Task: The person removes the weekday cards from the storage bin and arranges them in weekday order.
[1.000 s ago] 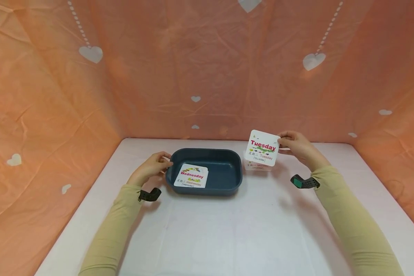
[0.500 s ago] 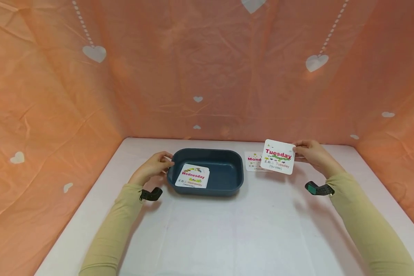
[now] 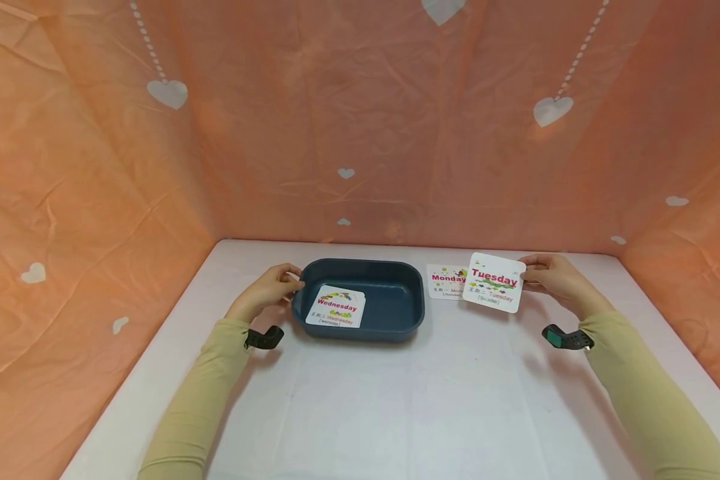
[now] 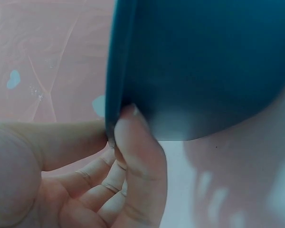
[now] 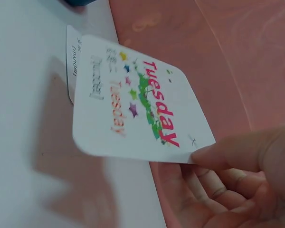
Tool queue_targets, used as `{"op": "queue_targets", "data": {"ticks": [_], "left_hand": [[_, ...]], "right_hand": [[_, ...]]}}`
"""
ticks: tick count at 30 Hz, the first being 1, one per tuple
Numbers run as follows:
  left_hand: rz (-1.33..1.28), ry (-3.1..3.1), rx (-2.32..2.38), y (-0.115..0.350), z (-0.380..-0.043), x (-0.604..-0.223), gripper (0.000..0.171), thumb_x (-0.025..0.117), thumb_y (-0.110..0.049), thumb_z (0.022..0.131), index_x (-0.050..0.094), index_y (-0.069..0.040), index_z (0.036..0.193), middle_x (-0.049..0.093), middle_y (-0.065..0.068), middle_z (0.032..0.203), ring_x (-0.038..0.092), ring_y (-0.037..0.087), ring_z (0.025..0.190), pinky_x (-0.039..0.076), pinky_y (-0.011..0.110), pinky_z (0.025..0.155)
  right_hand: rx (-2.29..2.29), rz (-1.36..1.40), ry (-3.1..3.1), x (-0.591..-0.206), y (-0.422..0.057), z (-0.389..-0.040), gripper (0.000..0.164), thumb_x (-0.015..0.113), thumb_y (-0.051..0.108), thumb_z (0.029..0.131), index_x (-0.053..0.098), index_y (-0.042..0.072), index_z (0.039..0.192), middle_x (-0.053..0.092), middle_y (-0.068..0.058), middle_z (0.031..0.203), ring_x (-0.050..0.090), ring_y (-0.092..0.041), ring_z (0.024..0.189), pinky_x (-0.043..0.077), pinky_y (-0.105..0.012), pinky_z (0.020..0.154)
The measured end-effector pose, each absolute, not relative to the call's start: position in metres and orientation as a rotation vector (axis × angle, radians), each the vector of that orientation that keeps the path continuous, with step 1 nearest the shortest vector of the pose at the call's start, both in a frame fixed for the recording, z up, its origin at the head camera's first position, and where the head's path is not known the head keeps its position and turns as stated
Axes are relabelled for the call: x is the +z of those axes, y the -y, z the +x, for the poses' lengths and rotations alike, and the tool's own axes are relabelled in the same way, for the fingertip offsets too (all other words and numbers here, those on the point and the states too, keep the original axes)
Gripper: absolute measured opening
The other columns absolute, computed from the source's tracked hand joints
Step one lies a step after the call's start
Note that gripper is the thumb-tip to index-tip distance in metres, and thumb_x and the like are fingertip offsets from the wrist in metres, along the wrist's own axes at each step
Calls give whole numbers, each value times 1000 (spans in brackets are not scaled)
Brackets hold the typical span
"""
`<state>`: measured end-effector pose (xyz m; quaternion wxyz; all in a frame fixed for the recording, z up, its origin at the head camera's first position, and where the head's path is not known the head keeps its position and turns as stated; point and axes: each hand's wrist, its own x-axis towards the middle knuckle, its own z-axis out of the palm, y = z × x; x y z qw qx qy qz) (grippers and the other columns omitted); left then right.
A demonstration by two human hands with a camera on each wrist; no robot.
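Observation:
My right hand (image 3: 555,280) pinches the Tuesday card (image 3: 495,283) by its right edge, thumb on the printed face, as the right wrist view shows. The card (image 5: 133,102) is held tilted above the table, overlapping part of the Monday card (image 3: 446,283), which lies flat to the right of the dark blue tray (image 3: 393,330). A Wednesday card (image 3: 336,308) leans inside the tray at its left; whether more cards lie beneath it I cannot tell. At the tray's left end, my left hand (image 3: 270,288) pinches the rim (image 4: 115,66) between thumb and finger.
A white-covered table (image 3: 360,407) stretches in front of the tray. Orange cloth (image 3: 384,133) with white hearts hangs behind and on both sides. Each wrist carries a black strap, such as the right strap (image 3: 570,339).
My right hand has moved right and lower with the Tuesday card, uncovering more of the Monday card. The left hand stays on the tray. The view has shifted slightly.

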<state>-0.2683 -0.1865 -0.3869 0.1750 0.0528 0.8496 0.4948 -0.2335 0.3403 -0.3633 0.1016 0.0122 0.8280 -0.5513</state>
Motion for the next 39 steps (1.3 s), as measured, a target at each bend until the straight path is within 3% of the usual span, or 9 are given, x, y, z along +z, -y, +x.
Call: {"op": "queue_targets", "data": {"ticks": [7, 23, 34, 39], "left_hand": [[158, -2408, 1408, 187, -268, -387, 37, 55, -12, 97, 44, 3, 129, 58, 20, 96, 55, 19, 71, 50, 32, 61], [150, -2410, 1416, 187, -265, -387, 37, 55, -13, 98, 44, 3, 129, 57, 22, 97, 55, 22, 73, 50, 31, 61], [155, -2407, 1437, 186, -265, -387, 35, 56, -11, 97, 45, 3, 127, 57, 22, 97, 56, 27, 78, 49, 31, 61], [169, -2409, 1431, 187, -267, -389, 35, 55, -11, 97, 45, 3, 127, 58, 21, 96, 56, 22, 74, 50, 29, 60]], "right_hand": [[-1574, 75, -2467, -364, -348, -231, 50, 53, 1, 95, 32, -19, 136, 47, -28, 126, 60, 0, 87, 50, -25, 83], [-1587, 203, -2435, -371, -362, -234, 57, 54, 17, 98, 29, -9, 142, 56, -8, 115, 59, -2, 87, 50, -31, 87], [-1541, 270, -2445, -381, -367, -233, 55, 53, 7, 95, 30, -12, 142, 46, -26, 130, 58, -4, 87, 49, -31, 87], [-1533, 268, -2452, -384, -368, -233, 54, 54, 11, 97, 33, -13, 140, 40, -28, 137, 57, 0, 88, 49, -26, 86]]}}
